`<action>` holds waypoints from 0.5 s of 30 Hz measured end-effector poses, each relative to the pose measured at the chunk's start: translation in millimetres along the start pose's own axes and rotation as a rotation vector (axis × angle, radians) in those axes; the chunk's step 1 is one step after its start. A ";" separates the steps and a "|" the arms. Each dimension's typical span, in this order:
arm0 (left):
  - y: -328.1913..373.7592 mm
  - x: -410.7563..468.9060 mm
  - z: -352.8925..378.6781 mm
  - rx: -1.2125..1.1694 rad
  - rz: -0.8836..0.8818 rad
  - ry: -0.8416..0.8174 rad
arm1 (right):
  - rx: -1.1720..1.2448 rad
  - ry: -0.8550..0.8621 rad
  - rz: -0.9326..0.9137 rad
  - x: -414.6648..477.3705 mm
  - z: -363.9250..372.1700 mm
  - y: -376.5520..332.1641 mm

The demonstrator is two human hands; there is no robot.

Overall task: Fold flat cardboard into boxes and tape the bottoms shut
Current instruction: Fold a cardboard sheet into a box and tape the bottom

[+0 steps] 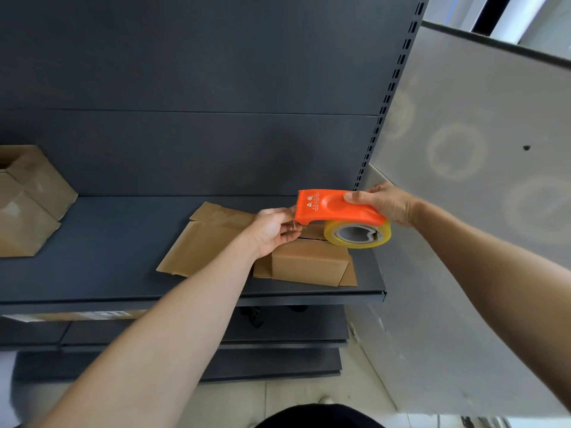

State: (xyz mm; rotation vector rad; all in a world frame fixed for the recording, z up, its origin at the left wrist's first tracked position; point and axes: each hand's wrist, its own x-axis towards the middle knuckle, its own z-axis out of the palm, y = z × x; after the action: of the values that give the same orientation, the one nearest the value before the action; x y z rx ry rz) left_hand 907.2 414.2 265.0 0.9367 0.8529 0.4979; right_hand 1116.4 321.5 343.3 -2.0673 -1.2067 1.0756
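Box (309, 264) under tape dispenser (327, 208) — right grip (386, 205) clasps it, left grip (272, 230) pinches its tip

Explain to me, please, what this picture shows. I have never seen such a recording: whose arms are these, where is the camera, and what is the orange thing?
There is no machine here. A person wears a camera on the head, so you look forward and down along their own bare arms. The right hand grips an orange tape dispenser that carries a roll of clear tape. The left hand pinches at the dispenser's front end, probably to catch the loose tape, which is too clear to see. Below them, on a dark shelf, stands a small folded cardboard box next to flat cardboard. More finished boxes are at the far left.
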 end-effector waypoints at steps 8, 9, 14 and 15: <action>-10.0 4.9 4.9 0.045 0.070 0.181 | -0.143 -0.078 -0.006 -2.2 4.6 -18.5; -11.1 6.5 4.2 0.044 0.077 0.207 | -0.155 -0.081 -0.005 -3.0 3.9 -18.1; -16.9 10.5 6.5 -0.038 0.095 0.319 | -0.249 -0.072 0.029 -11.9 -10.9 -14.0; -18.8 9.8 8.9 -0.083 0.095 0.330 | -0.261 -0.074 0.034 -12.7 -11.1 -14.4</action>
State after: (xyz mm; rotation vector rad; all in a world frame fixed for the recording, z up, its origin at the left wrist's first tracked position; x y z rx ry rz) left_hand 920.4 406.9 247.7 0.8329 1.0789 0.7792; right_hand 1115.2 316.8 364.9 -2.2662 -1.4182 1.0667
